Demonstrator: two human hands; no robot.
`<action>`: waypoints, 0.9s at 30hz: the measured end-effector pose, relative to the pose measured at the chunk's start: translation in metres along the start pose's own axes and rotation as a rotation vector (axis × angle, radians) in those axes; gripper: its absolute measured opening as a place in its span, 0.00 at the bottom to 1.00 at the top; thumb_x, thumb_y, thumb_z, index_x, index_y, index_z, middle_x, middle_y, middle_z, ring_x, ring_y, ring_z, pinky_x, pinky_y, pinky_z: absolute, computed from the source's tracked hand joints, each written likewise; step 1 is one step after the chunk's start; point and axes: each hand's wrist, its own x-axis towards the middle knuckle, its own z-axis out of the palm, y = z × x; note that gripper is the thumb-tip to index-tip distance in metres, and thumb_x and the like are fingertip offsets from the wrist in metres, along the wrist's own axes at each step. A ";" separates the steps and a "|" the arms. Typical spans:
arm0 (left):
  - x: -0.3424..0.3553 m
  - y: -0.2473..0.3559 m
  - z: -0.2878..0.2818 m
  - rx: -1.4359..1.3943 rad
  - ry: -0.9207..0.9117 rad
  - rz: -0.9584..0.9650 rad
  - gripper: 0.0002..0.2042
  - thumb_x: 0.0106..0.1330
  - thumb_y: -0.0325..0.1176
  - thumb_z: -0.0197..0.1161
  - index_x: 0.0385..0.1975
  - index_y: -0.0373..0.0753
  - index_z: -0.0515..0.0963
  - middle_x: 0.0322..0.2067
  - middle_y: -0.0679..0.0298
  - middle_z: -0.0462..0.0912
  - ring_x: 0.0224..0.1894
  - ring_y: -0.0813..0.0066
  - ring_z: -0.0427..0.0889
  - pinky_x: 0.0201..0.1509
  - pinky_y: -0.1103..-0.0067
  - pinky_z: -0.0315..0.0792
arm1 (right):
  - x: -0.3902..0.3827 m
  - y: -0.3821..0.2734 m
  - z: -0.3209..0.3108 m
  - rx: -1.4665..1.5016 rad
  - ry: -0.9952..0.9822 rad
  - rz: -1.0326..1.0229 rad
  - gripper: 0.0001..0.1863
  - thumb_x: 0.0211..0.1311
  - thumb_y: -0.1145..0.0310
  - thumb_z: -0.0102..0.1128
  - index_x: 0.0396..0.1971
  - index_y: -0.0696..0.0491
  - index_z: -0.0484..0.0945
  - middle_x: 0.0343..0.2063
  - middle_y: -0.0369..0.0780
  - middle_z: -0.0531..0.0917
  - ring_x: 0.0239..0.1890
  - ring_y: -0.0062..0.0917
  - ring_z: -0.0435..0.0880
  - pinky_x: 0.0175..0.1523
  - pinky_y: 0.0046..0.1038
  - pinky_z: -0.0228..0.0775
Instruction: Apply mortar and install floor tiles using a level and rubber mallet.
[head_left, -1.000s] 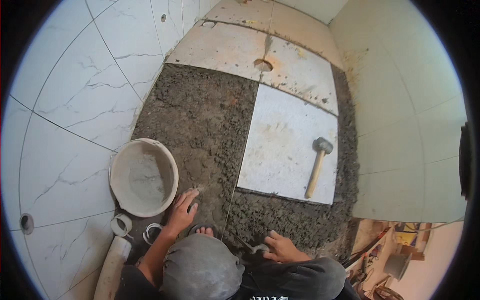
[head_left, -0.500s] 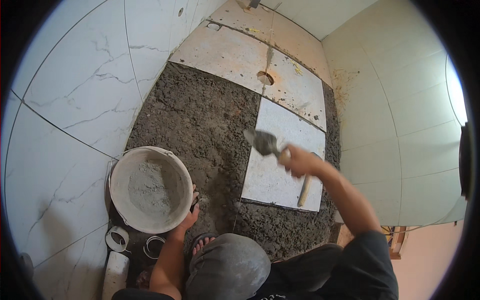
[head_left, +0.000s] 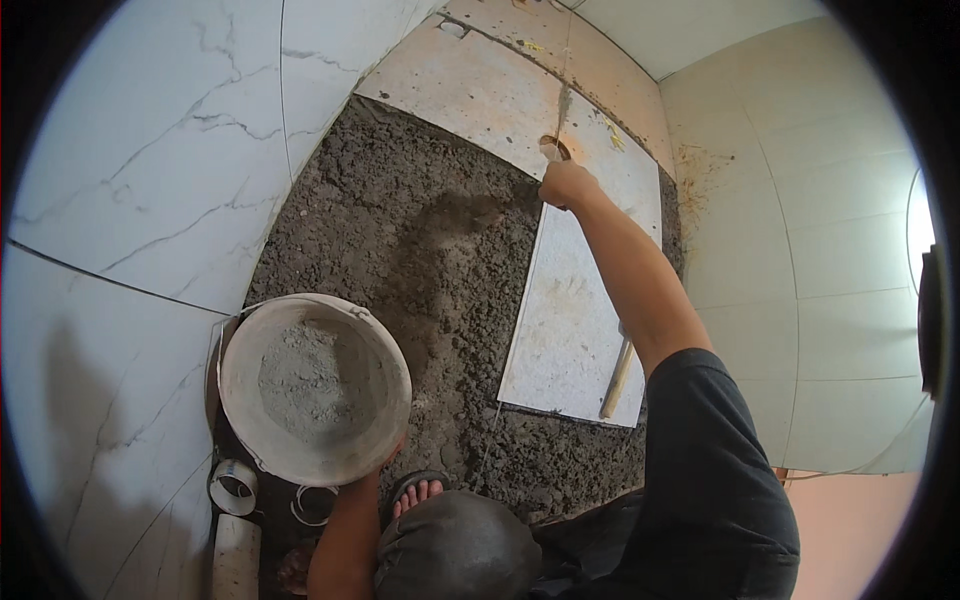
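My right hand [head_left: 568, 185] is closed on a trowel, mostly hidden behind it, above the mortar bed [head_left: 420, 250] at the far tiles' edge, near the round hole in a tile. My left hand [head_left: 392, 450] is at the right underside of a pale bucket [head_left: 243, 380] with grey powdery material inside; its fingers are mostly hidden. Under my right arm lies a white floor tile [head_left: 545, 340], with the wooden handle of a mallet [head_left: 617, 380] on it.
Marble-patterned wall tiles [head_left: 130, 140] rise at left, plain pale wall tiles [head_left: 840, 250] at right. Older floor tiles [head_left: 450, 80] cover the far end. A white pipe [head_left: 236, 555], a cut pipe ring [head_left: 222, 490] and my sandaled foot [head_left: 415, 500] are at the lower edge.
My right hand has lifted the trowel from low by my knee and reached forward to the far tiles. The bucket, with my left hand at it, has shifted rightward and looks larger.
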 end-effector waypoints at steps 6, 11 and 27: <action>-0.004 -0.003 0.002 0.007 -0.016 -0.001 0.25 0.68 0.29 0.57 0.67 0.51 0.67 0.72 0.74 0.65 0.73 0.62 0.61 0.76 0.61 0.54 | 0.010 -0.023 0.009 -0.208 -0.063 -0.146 0.18 0.56 0.71 0.59 0.47 0.56 0.85 0.50 0.47 0.86 0.52 0.41 0.86 0.52 0.42 0.80; 0.002 0.003 -0.005 -0.016 -0.052 -0.046 0.22 0.66 0.28 0.59 0.61 0.50 0.72 0.69 0.75 0.69 0.72 0.62 0.63 0.75 0.64 0.57 | -0.022 -0.032 0.010 -0.260 -0.252 -0.250 0.15 0.51 0.71 0.61 0.40 0.56 0.87 0.45 0.48 0.88 0.48 0.42 0.87 0.49 0.41 0.82; -0.003 0.007 0.004 -0.007 0.008 -0.061 0.09 0.64 0.26 0.63 0.42 0.45 0.80 0.62 0.71 0.79 0.68 0.60 0.71 0.72 0.60 0.63 | -0.328 -0.082 0.049 0.086 -0.436 -0.468 0.12 0.52 0.71 0.64 0.38 0.57 0.87 0.40 0.50 0.87 0.46 0.42 0.88 0.47 0.42 0.83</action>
